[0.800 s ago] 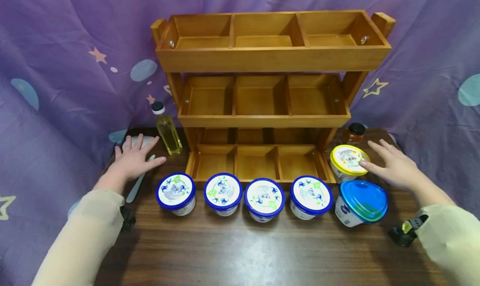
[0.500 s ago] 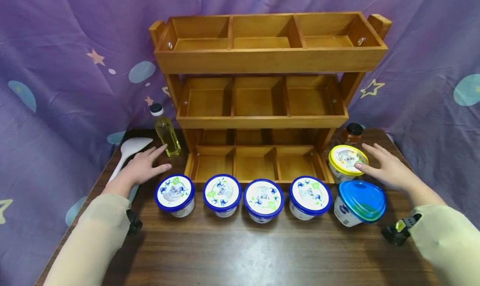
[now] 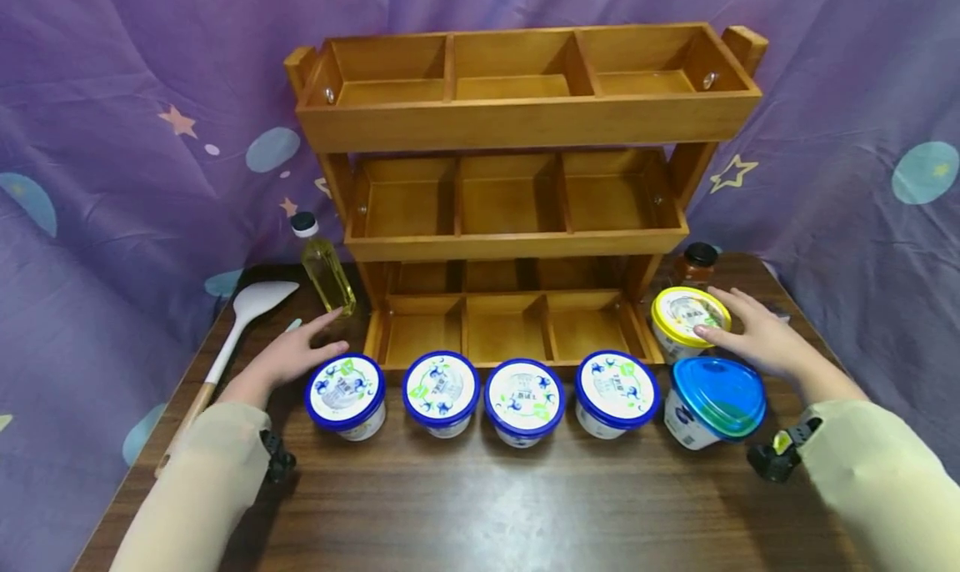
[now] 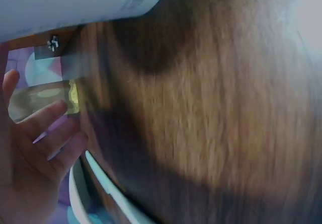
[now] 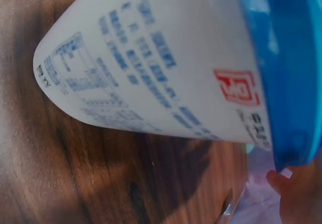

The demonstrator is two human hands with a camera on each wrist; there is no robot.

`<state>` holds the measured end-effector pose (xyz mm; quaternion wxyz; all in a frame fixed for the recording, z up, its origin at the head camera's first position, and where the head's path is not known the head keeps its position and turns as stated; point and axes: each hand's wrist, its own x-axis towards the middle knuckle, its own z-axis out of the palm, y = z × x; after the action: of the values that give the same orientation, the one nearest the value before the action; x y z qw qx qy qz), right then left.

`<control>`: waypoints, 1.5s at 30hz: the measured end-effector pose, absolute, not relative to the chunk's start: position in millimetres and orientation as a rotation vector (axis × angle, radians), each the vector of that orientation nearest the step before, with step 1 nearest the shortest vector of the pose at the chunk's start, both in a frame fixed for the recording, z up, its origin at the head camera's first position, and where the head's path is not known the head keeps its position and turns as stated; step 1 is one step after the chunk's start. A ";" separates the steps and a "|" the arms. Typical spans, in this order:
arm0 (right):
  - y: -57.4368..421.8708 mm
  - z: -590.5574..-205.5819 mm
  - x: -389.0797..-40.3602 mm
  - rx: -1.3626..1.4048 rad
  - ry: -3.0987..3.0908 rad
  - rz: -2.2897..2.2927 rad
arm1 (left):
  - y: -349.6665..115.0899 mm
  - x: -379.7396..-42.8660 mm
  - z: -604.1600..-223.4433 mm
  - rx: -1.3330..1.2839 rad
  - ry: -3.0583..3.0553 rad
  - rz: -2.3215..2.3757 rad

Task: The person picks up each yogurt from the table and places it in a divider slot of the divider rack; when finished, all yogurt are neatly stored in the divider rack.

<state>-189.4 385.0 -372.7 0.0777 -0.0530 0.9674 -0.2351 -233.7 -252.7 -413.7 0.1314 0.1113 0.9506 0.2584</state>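
- While a purple star-print curtain (image 3: 840, 80) is hanging behind everything, a white spoon (image 3: 227, 351) is lying far left on the bench (image 3: 480, 522), its wooden handle partly covered by the left sleeve (image 3: 198, 489).
- Next right, a pale teal utensil (image 3: 293, 325) is lying mostly hidden under the left hand (image 3: 295, 357) in head view; left wrist view is showing more of it.
- That left hand is spreading its fingers wide, holding nothing; thumb is ending right by the first blue-rimmed tub (image 3: 345, 393), contact can't tell.
- Black-capped bottle (image 3: 326, 268) of yellow liquid is standing just beyond those fingers, near the left end of the wooden rack (image 3: 517, 126).
- First tub is starting a row along the rack's front; second (image 3: 441, 388), third (image 3: 523, 397) and fourth tubs (image 3: 618, 388) are continuing it rightward.
- Black-lidded jar (image 3: 696, 263) is standing by the rack's right end.
- In front of it, the yellow-lidded tub (image 3: 684, 315) is standing beside the right hand (image 3: 753, 334); thumb is overlapping its lid in head view, touch can't tell.
- Larger blue-lidded tub (image 3: 716, 401) is standing nearer the person.
- Right hand is keeping fingers wide and loose, gripping nothing.
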 end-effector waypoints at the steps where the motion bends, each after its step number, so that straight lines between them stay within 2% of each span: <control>1: 385.5 -373.7 -189.8 -0.146 2.895 -0.708 | -250.7 -234.8 -415.7 0.322 2.751 0.787; 12: 383.7 -379.1 -198.1 -0.103 2.853 -0.754 | -242.9 -237.7 -432.3 0.383 2.640 1.036; 20: 381.2 -379.4 -199.9 -0.090 2.828 -0.737 | -242.0 -238.8 -439.8 0.270 2.502 1.155; 34: 378.4 -380.6 -203.9 -0.089 2.813 -0.688 | -239.3 -244.3 -445.6 0.221 2.240 1.281; 45: 375.1 -377.7 -205.5 -0.114 2.822 -0.738 | -235.5 -252.1 -440.0 0.380 2.309 1.207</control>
<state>-205.5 375.1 -377.7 0.1110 -0.0389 0.9607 -0.2514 -252.1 -235.5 -440.0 0.2516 0.1396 0.8487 0.4438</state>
